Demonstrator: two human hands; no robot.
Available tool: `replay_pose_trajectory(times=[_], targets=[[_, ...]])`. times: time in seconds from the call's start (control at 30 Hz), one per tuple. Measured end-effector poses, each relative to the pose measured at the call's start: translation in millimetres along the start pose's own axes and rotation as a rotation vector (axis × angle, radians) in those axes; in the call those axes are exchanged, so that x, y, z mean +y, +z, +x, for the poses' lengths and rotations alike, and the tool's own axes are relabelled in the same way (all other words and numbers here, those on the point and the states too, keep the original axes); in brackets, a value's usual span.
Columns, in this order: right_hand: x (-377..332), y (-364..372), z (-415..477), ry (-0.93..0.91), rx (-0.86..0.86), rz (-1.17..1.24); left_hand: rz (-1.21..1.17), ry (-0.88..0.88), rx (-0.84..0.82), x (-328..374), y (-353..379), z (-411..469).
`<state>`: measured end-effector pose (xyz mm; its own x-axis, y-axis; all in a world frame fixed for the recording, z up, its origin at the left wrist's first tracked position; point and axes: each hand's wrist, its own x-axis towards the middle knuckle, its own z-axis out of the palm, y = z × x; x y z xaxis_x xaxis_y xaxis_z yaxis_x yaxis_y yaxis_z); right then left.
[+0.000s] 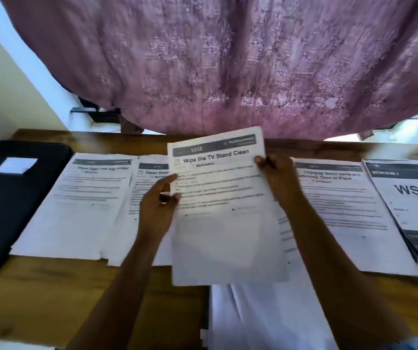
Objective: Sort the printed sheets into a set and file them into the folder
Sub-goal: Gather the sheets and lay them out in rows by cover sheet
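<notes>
I hold a printed sheet headed "Wipe the TV Stand Clean" [224, 218] above the wooden table [38, 299]. My left hand [158, 210] pinches its left edge; my right hand [278, 178] grips its right edge near the top. Below it lie sorted piles in a row: an egg-holder sheet [84, 205], a "Clean Door" sheet [142, 188], a sheet about placing items [339, 205], and a "WS 07" pile [415, 213] at the far right. A black folder [8, 198] with a white label lies shut at the far left.
A pink patterned curtain [228, 66] hangs over the table's far edge. More white paper [266, 317] lies at the near edge under my arms. A white wall stands at the left.
</notes>
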<state>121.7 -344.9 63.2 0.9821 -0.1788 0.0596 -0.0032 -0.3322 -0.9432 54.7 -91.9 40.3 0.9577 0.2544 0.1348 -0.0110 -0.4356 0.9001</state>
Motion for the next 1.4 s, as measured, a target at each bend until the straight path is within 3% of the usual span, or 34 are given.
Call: replay_pose_trajectory(times=[0.27, 0.33, 0.43, 0.53, 0.6, 0.77, 0.93, 1.03, 1.23, 1.4], targets=[[14.2, 135.3, 7.0, 0.075, -0.153, -0.24, 0.378, -0.11, 0.018, -77.8, -57.7, 62.8], [12.3, 145.3, 1.7, 0.012, -0.099, -0.314, 0.508, -0.085, -0.011, -88.7, -60.4, 65.3], [10.4, 149.7, -20.8, -0.182, -0.072, -0.61, 0.715, -0.007, -0.038, -93.0, -61.2, 61.7], [18.5, 156.8, -57.9, -0.327, -0.229, -0.851, 0.791, 0.178, -0.113, -96.0, -52.8, 44.4], [27.6, 165.2, -75.6, -0.34, -0.327, -0.935, 0.849, 0.199, -0.196, -102.9, -44.6, 32.1], [32.0, 178.7, -85.4, -0.307, -0.322, -0.877, 0.856, 0.078, -0.327, -114.0, -45.3, 34.5], [21.9, 145.0, -86.2, -0.38, -0.184, -0.847, 0.819, 0.06, -0.277, -98.6, -42.0, 31.3], [23.1, 95.9, -88.5, -0.282, -0.012, -0.827, 0.742, 0.153, -0.222, -76.4, -18.4, 12.0], [46.6, -15.9, -93.3, 0.129, 0.251, -0.844, 0.647, 0.378, -0.452, -36.6, 54.9, -48.3], [66.8, -54.5, -90.1, 0.394, 0.163, -0.591, 0.677, 0.386, -0.507, -45.1, 78.4, -65.0]])
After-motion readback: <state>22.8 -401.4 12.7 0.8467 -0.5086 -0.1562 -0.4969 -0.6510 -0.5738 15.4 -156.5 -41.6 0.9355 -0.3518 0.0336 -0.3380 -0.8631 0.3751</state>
